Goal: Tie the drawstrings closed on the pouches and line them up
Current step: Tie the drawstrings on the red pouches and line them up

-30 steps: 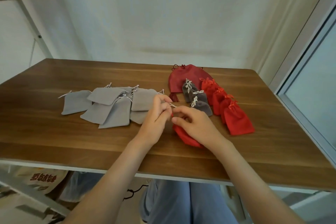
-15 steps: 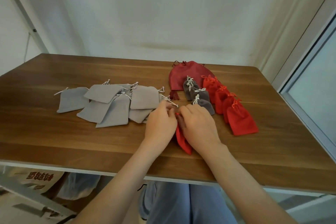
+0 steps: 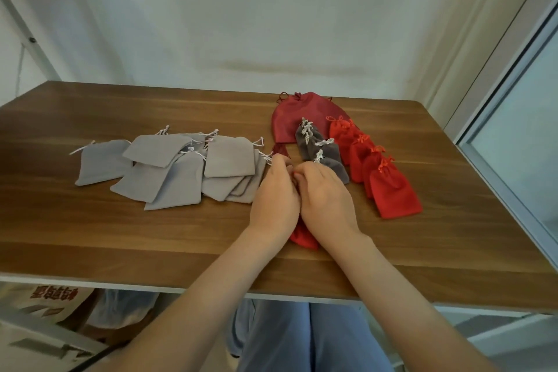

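Note:
A small red pouch (image 3: 303, 237) lies on the wooden table (image 3: 90, 235) under both hands; only its bottom end shows. My left hand (image 3: 276, 193) and my right hand (image 3: 327, 193) sit side by side over its top, fingertips curled together at its drawstring, which is mostly hidden. To the right, a slanted row of several tied red pouches (image 3: 392, 193) runs beside a row of three tied dark grey pouches (image 3: 320, 149). A loose heap of light grey pouches (image 3: 181, 166) with untied white cords lies to the left.
A large dark red pouch (image 3: 290, 118) lies behind the rows near the far edge. A window frame (image 3: 513, 118) runs along the table's right side. A metal shelf leg (image 3: 27, 30) stands at the far left. A printed bag (image 3: 45, 299) sits under the table.
Both hands have closed in on each other over the red pouch's top and lowered onto it. Less of the pouch shows now.

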`<action>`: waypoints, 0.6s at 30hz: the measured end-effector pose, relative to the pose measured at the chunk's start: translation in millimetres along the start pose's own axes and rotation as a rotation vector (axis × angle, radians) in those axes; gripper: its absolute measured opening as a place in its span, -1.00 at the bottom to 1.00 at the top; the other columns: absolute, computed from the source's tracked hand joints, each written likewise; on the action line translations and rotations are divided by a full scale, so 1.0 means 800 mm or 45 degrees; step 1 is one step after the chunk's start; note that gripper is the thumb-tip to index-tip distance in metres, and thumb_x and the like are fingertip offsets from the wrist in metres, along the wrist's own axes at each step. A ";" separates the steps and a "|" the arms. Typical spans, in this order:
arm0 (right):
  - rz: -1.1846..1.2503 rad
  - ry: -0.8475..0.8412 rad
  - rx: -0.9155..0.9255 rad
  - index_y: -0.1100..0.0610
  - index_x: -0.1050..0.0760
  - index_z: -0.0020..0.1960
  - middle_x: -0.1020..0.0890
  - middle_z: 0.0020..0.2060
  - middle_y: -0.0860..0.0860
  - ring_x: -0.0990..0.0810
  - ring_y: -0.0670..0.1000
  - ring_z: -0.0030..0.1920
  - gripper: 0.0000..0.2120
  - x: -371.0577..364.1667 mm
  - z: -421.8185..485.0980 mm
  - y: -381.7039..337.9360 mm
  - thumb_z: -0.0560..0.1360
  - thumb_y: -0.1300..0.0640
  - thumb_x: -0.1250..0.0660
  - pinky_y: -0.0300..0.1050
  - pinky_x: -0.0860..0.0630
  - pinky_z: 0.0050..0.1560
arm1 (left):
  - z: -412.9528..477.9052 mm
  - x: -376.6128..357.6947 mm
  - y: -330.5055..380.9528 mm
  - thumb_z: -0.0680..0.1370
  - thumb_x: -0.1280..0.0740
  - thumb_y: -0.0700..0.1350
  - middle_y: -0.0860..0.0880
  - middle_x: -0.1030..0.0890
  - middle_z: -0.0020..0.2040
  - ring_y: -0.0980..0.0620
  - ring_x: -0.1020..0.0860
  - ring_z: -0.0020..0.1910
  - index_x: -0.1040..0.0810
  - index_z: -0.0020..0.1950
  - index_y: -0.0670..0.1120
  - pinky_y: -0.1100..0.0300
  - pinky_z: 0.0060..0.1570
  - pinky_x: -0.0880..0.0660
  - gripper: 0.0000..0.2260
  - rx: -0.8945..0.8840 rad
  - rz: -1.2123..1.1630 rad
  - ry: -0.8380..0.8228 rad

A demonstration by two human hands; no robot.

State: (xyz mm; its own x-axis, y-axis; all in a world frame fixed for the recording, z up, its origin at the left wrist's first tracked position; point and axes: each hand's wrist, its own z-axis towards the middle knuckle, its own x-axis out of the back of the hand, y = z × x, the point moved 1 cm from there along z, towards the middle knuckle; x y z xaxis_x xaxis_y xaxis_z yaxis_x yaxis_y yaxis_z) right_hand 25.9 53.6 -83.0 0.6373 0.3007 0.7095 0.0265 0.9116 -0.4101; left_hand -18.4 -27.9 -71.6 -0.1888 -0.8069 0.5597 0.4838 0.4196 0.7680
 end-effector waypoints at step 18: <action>0.644 -0.044 -0.227 0.06 -0.52 0.09 -0.54 -0.18 -0.28 -0.52 -0.35 -0.11 -0.82 0.023 -0.006 -0.008 0.58 0.26 -0.21 -0.39 -0.43 -0.07 | -0.004 0.001 -0.005 0.61 -0.10 -0.11 0.12 -0.45 -0.17 0.12 -0.47 -0.21 -0.34 0.00 -0.03 0.34 -0.24 -0.38 -0.95 -0.302 -0.250 0.212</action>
State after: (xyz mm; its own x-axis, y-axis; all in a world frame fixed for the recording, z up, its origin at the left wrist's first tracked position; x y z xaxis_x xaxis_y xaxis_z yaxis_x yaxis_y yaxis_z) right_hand 41.1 52.3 -70.1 0.5786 0.7017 0.4157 -0.1446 0.5899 -0.7944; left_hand -17.4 -31.4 -75.1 -0.1653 -0.9277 0.3346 0.6407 0.1569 0.7516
